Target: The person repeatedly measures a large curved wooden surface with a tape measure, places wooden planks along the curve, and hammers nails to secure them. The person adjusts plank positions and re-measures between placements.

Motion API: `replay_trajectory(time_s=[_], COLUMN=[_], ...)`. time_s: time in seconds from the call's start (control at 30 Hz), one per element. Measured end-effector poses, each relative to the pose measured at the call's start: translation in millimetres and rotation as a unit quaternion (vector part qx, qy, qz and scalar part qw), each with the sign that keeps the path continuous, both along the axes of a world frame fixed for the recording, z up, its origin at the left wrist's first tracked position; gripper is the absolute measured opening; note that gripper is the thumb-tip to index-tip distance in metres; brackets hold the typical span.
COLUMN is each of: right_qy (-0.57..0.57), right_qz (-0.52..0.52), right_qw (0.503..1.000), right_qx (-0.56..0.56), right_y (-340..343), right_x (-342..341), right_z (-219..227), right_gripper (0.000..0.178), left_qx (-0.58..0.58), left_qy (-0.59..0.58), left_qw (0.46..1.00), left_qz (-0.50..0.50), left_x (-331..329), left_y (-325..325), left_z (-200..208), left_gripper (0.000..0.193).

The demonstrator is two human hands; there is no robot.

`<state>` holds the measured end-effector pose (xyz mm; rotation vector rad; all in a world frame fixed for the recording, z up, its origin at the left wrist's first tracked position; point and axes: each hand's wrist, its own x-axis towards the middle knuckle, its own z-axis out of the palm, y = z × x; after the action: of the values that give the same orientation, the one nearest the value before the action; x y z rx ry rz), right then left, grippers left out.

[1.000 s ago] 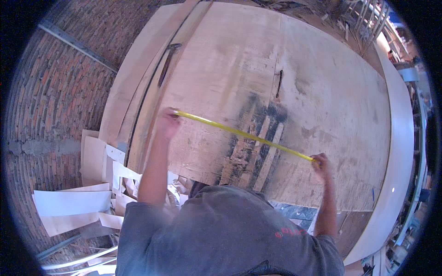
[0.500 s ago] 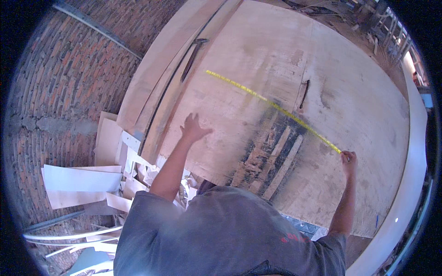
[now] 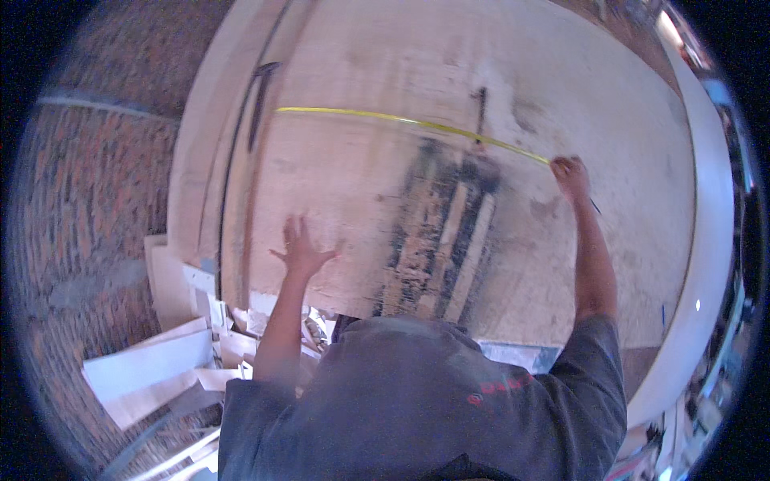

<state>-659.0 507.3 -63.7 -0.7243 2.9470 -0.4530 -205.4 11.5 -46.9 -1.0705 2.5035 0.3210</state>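
Observation:
A yellow measuring tape [image 3: 417, 123] stretches across a large worn wooden board [image 3: 353, 168]. Its right end meets my right hand [image 3: 570, 175], whose fingers are closed around it; whether the case is inside the fist is hidden. The left end reaches close to a dark hammer-like tool [image 3: 258, 108]. Below the tape on the left, my left hand [image 3: 303, 254] is spread with nothing in it, over or on the board; contact is unclear. A thin dark stick-like thing [image 3: 595, 206] shows beside my right wrist; I cannot tell whether it lies on the board.
A short dark tool [image 3: 480, 111] lies past the tape. Wood strips [image 3: 469, 248] cross a blackened patch. Offcuts [image 3: 156, 361] pile up at lower left beside a brick wall [image 3: 88, 200]. A blue pen-like stick [image 3: 663, 314] lies at right, near a curved white sheet [image 3: 710, 264].
My right hand has moved farther across the board with the tape, which now lies flatter across the view. The left hand has spread its fingers wider. The whole view has shifted and blurred.

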Motion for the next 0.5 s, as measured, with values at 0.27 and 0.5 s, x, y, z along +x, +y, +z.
replay_trajectory(time_s=[0.27,0.5], right_qy=[-0.011,-0.005], right_qz=[-0.044,-0.033], right_qw=[0.998,0.999], right_qx=[-0.054,-0.017], right_y=[1.0,-14.5], right_x=[1.1,5.9], right_z=[-4.4,10.0], right_gripper=[0.02,0.021], left_qx=[0.005,0.003], left_qy=[-0.078,-0.077], left_qw=[0.997,0.997], left_qz=[0.013,0.01], left_x=[-29.2,-29.1], left_y=[10.8,10.7], left_z=[24.1,29.2], left_gripper=[0.135,0.135])
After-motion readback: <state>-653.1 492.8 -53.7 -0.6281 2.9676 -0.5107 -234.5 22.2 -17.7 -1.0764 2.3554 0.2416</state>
